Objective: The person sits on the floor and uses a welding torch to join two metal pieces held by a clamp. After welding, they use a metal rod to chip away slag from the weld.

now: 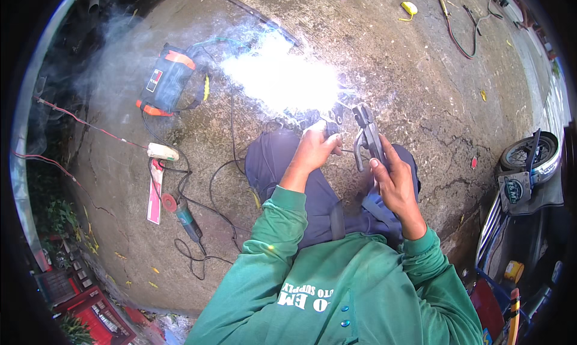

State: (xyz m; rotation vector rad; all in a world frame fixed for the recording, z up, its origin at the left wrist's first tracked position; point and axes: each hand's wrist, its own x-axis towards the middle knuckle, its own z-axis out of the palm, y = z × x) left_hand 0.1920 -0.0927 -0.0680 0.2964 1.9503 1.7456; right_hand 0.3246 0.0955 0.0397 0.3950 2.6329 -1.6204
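Note:
A blinding white arc glare (282,74) with smoke hides most of the work in front of my knees. My left hand (314,145) is closed on a dark metal piece (330,124) at the glare's lower edge; its exact shape is unclear. My right hand (390,180) grips a dark electrode holder (366,131), pointed up toward the glare. An orange-and-black welding machine (168,80) lies to the left of the glare, with cables. A long dark metal bar (240,5) lies above it. My legs (270,152) in dark trousers are beneath my hands.
An angle grinder (187,222), a white power strip (162,152) and a pink-white strip (153,195) lie with tangled cords on cracked concrete (457,104) at left. A hose (457,38) and yellow object (409,9) are at upper right, a wheel (529,152) at right, red toolboxes (90,315) at lower left.

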